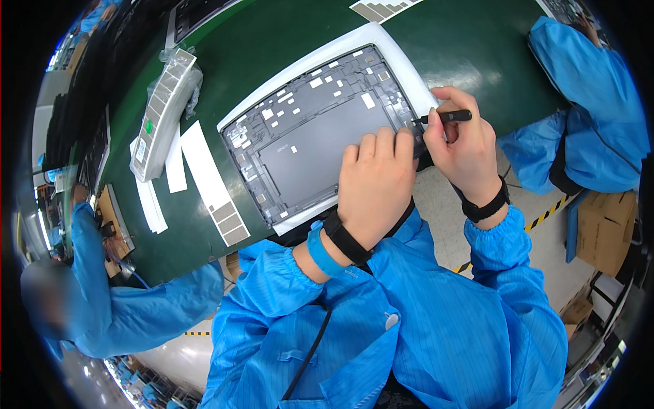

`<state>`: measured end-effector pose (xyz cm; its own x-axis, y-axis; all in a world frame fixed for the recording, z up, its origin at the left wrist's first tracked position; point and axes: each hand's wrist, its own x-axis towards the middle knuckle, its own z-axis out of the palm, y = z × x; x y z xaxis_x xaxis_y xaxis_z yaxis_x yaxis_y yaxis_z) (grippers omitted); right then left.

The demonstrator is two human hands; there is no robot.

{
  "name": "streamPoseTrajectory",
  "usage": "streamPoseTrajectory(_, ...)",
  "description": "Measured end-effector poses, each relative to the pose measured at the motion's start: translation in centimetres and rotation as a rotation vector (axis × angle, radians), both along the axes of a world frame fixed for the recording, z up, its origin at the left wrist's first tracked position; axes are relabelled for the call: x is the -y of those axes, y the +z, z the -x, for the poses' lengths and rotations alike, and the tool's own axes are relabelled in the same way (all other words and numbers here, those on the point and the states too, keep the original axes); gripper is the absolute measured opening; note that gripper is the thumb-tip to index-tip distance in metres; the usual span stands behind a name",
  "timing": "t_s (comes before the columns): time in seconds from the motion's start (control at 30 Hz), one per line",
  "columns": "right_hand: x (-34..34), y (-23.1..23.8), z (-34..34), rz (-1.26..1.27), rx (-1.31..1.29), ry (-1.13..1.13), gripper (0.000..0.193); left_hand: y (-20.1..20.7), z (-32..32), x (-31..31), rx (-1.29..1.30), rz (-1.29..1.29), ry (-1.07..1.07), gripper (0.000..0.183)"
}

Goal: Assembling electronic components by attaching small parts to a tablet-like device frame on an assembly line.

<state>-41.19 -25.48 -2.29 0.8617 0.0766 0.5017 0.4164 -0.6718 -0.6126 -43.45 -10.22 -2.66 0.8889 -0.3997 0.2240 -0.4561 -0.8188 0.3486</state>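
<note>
A dark grey tablet-like housing (320,146) lies in a white rounded tray (306,58) on the green bench. Small white and tan patches dot its inside. My left hand (376,187) is closed at the housing's near edge, back up, with the fingers bent over it; the thumb is hidden. In my right hand (466,146) is a black pen-shaped tool (455,116), pinched between thumb and fingers. Its thin tip points at the right end of the housing; whether it touches I cannot tell. Each wrist wears a black band.
Left of the tray stands a long white block with tan pads (163,112), partly in clear plastic. Beside it lie white strips (197,160), one with tan pads left. Co-workers in blue sleeves sit at left (150,307) and right (599,102). Cardboard boxes (603,228) stand at right.
</note>
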Motion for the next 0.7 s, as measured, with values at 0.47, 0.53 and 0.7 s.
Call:
streamPoseTrajectory(0.47, 0.1, 0.0, -0.2, 0.011, 0.01, 0.002, 0.032, -1.4, -0.2, 1.1, 0.195, -0.178, -0.11, 0.039)
streamPoseTrajectory(0.53, 0.0, 0.0, -0.2, -0.003, 0.036, 0.009, 0.031, -1.5, -0.4, 1.0, 0.182, -0.163, -0.13, 0.038)
streamPoseTrajectory(0.7, 0.7, -0.3, -0.4, -0.327, 0.17, -0.199, 0.024, -0.6, -0.5, 0.0, 0.105, -0.155, -0.135, 0.048)
